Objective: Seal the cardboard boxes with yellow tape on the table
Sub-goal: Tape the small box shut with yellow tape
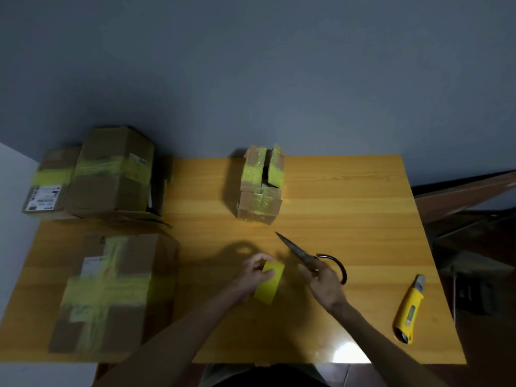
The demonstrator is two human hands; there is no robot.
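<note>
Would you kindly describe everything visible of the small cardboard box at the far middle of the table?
The small box is brown cardboard, wrapped with bands of yellow tape across its top and front. Its top flaps stand apart, leaving a dark gap, so it looks unsealed. It stands on the wooden table near the far edge, apart from the other boxes; only the table touches it.

One wide-angle camera on my head looks forward and steeply down at the table [349,208] from close above; wall [279,65] fills the frame's upper half, my forearms [178,339] enter at the bottom
</note>
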